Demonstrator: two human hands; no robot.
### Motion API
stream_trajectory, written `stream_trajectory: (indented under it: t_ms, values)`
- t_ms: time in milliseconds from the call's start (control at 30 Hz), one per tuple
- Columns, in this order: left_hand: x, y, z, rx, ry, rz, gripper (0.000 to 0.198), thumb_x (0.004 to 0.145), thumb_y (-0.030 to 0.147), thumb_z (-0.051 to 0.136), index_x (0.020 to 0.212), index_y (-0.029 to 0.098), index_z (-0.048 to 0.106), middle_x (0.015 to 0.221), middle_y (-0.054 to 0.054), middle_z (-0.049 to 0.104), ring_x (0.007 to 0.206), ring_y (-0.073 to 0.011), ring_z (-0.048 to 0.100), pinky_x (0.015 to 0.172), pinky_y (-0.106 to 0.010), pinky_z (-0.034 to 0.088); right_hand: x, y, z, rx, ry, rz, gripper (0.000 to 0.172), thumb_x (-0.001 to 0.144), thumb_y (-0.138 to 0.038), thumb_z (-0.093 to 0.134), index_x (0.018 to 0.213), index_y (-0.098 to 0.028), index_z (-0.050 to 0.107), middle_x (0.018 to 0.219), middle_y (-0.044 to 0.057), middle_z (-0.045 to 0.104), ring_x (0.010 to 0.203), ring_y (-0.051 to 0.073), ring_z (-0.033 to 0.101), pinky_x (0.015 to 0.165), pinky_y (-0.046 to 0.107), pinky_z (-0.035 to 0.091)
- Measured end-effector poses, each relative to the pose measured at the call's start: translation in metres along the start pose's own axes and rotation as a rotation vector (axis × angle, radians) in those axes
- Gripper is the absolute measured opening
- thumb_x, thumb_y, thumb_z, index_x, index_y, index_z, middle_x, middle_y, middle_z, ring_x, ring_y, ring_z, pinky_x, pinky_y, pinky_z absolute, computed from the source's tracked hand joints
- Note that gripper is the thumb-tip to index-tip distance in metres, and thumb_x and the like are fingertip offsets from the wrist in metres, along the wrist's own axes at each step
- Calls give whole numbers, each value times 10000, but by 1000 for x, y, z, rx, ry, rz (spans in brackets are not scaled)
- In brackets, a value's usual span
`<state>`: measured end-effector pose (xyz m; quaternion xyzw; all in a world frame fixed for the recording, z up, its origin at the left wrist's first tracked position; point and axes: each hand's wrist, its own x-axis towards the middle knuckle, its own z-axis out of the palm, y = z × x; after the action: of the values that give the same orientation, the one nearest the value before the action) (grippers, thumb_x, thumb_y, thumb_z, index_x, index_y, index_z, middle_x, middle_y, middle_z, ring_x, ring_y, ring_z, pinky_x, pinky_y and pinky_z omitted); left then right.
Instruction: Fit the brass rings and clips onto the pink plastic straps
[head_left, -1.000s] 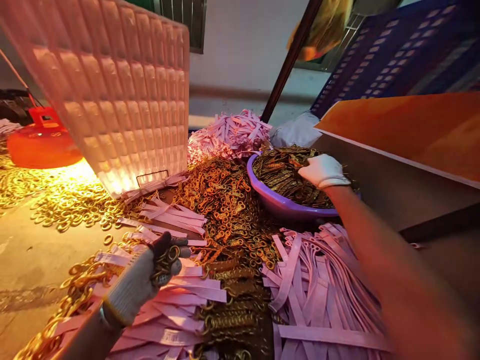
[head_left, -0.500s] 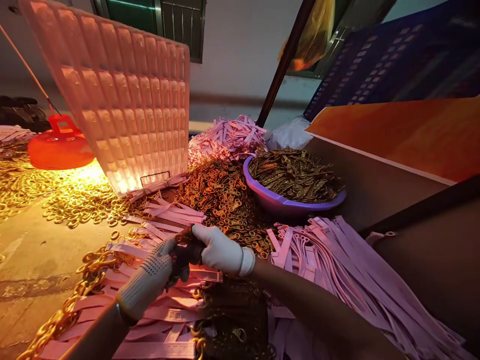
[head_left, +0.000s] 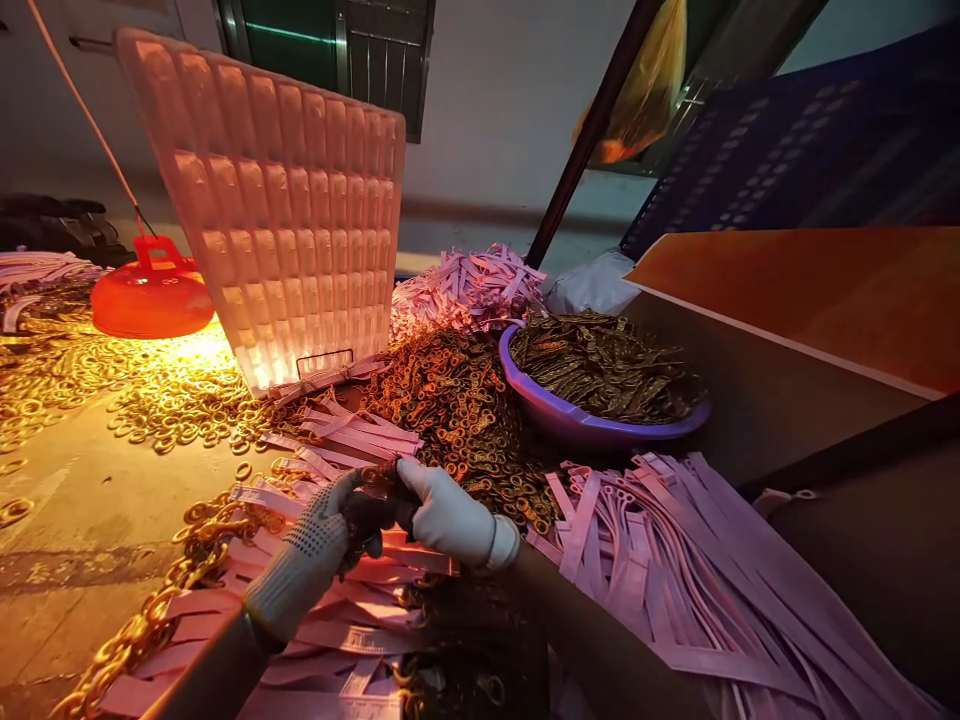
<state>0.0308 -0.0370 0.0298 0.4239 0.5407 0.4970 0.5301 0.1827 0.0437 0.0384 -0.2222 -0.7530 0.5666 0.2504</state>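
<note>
My left hand (head_left: 321, 532), in a white glove with dark dots, is closed, with its fingertips in shadow. My right hand (head_left: 450, 512), in a plain white glove, meets it with the fingers closed and the thumb laid on top. What they pinch is small and dark, and I cannot make it out. Below the hands lie pink straps (head_left: 337, 637) in a row, with gold rings (head_left: 142, 625) at their left ends and dark metal pieces (head_left: 480, 640) at their right. Just beyond the hands rises a heap of bronze-coloured metal links (head_left: 457, 400).
A purple basin (head_left: 551, 410) full of dark metal pieces stands behind at right. More pink straps (head_left: 675, 570) spread at lower right. A red lamp (head_left: 154, 300) hangs over a pile of gold rings (head_left: 180, 405), beside an upright translucent compartment tray (head_left: 300, 210). An orange-topped board (head_left: 810, 290) borders the right.
The whole scene has shifted slightly right and down in view as the head turned. Both hands stay together in the same closed hold.
</note>
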Motion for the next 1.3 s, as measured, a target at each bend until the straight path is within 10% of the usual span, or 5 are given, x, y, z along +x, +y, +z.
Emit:
stream_trajectory:
  t_ms: [700,1000,1300]
  values:
    - [2,-6,14,-86,45,10,485,854,416,676,1252,158,572,656,33,561,494,-85,425,429,-191,302,-18,18,7,274,378,-173,505,776,-144,647,1271,-235,606,1216,52,631,1102,193,594,1006,323,479]
    - [6,-2,18,496,14,518,512,775,62,613,1267,194,662,946,-112,759,853,-243,701,837,-356,552,-7,7,0,528,368,27,221,615,-175,646,831,-179,603,754,-18,587,665,108,463,622,214,417]
    - [19,-1,7,517,-23,565,503,730,56,661,1190,239,747,1198,-139,716,1134,-330,637,1097,-456,434,10,7,-5,559,326,64,244,564,-204,688,799,-171,634,710,1,619,616,111,461,549,209,372]
